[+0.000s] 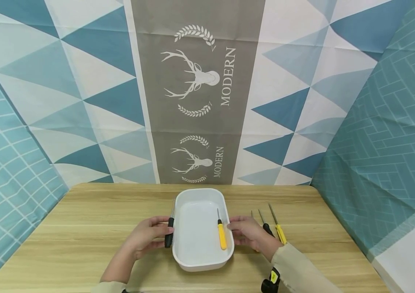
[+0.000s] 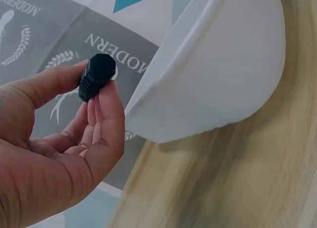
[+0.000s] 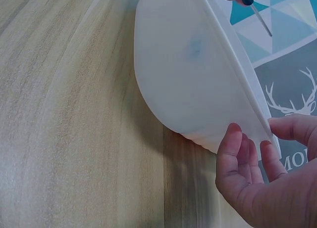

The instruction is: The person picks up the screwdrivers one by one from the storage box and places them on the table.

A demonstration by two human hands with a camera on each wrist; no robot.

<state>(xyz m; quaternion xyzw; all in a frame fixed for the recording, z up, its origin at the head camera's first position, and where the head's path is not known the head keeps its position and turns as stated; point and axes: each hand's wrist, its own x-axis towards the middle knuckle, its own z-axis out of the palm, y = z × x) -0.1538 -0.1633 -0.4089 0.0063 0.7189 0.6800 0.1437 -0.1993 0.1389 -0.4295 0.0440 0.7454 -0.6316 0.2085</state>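
My left hand [image 1: 147, 236] pinches the black handle of a screwdriver [image 1: 169, 234] between thumb and fingers, its metal shaft pointing away from me. This screwdriver is beside the left wall of a white plastic tray [image 1: 196, 228]. In the left wrist view the handle's butt end [image 2: 103, 67] faces the camera. My right hand [image 1: 249, 232] holds the tray's right side, with the thumb at the rim and the fingers against the outer wall [image 3: 188, 79]. Inside the tray, a screwdriver with a yellow and black handle [image 1: 222, 236] lies toward the right side.
Right of my right hand, a black-handled screwdriver [image 1: 267, 228] and a yellow-handled one [image 1: 280, 234] lie on the wooden table [image 1: 101, 211]. A third shaft [image 1: 252, 213] shows there, the rest mostly hidden by the hand. Patterned cloth [image 1: 200, 122] hangs behind the table.
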